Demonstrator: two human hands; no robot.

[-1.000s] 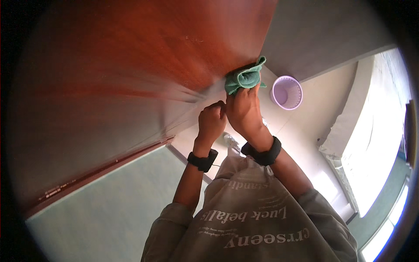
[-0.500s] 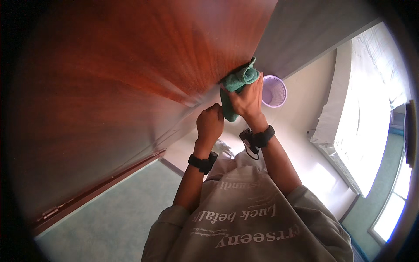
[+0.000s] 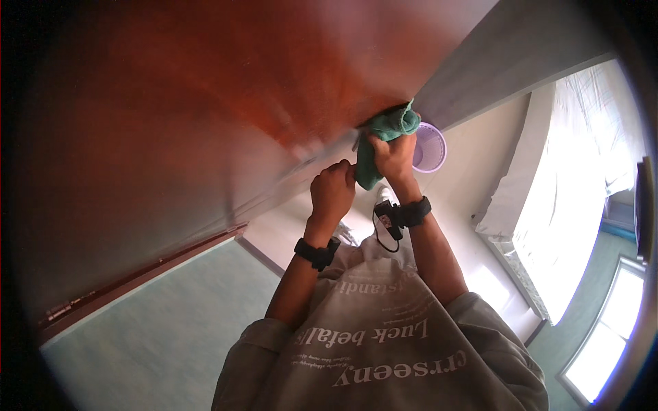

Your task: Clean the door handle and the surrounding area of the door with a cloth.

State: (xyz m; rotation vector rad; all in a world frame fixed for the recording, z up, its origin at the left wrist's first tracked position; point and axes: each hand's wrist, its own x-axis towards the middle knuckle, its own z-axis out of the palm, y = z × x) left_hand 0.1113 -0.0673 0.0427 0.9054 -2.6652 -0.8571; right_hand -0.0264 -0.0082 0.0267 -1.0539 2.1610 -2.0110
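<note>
A green cloth (image 3: 368, 164) is bunched against the reddish-brown wooden door (image 3: 226, 82), close to a small dark piece that looks like part of a handle. My right hand (image 3: 397, 159) grips the cloth, with its thumb on the near side and the folded top sticking out above the fingers. Just left of it, my left hand (image 3: 333, 195) is closed with curled fingers, its knuckles beside the cloth's lower part. What those fingers hold, if anything, is hidden. Both wrists wear black straps, and a small black device (image 3: 389, 220) with a cord hangs by the right one.
A purple slatted basket (image 3: 430, 147) stands on the pale floor (image 3: 473, 178) beyond my right hand. To the right is a bed-like block covered in white sheeting (image 3: 541, 205). A grey panel (image 3: 521, 61) rises behind. A brown frame (image 3: 144, 274) borders the green wall (image 3: 164, 329) at left.
My right hand and the cloth have shifted slightly right and a little down in view. The left hand stays beside the cloth, still closed. The whole view has turned slightly.
</note>
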